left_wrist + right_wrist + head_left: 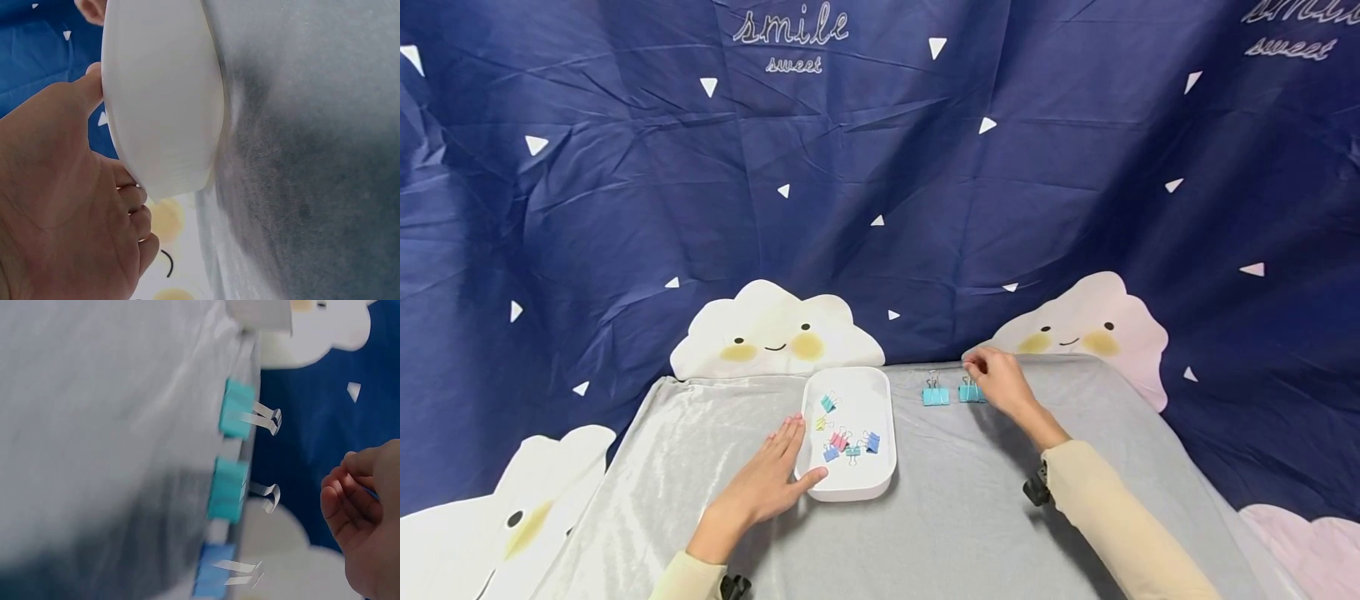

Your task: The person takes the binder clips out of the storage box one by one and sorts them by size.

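Note:
My left hand [767, 471] rests against the left side of a white tray [850, 492], thumb near its front corner and fingers along the rim. Several small coloured binder clips lie inside, among them a pink clip [839, 441] and a yellow one [821, 424]. My right hand [997, 382] hovers by a large teal binder clip [968, 393], with a second teal clip [936, 396] to its left. In the right wrist view the loosely curled hand is apart from the clips and nothing shows in it. A blue binder clip [214, 572] is hidden behind it in the head view.
Grey cloth [940, 517] covers the table. The large clips sit in a row along its far edge, handles pointing away. A dark blue curtain [880, 167] with clouds and triangles hangs just behind that edge.

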`<move>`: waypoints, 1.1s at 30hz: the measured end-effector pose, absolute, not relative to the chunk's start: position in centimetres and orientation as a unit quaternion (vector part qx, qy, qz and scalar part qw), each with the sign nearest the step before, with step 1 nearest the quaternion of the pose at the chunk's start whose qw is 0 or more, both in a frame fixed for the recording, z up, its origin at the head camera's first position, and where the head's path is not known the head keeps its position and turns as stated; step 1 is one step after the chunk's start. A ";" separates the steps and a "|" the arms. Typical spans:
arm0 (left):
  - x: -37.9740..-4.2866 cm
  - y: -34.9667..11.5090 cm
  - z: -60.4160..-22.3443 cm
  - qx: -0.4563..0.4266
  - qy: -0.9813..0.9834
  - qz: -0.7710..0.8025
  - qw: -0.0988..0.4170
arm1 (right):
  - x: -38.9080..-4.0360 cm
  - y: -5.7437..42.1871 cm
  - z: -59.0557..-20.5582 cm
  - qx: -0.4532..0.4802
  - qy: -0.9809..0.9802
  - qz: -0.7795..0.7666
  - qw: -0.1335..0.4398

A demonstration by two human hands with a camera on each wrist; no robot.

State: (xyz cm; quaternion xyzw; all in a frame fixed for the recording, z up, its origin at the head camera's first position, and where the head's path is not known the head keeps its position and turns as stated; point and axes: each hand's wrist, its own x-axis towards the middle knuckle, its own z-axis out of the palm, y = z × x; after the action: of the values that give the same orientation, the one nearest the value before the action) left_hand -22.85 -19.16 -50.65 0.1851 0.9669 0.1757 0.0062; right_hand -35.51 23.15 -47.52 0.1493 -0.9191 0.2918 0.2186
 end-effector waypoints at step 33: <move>-23.0 -19.3 -50.8 0.185 0.966 0.179 0.009 | -37.1 3.0 -45.6 0.253 -0.944 0.203 0.056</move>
State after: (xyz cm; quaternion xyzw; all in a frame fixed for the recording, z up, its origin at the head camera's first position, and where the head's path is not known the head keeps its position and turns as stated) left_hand -22.97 -19.29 -50.75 0.1854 0.9662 0.1788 0.0091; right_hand -37.11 3.03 -45.61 0.2526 -0.9445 0.2026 0.0563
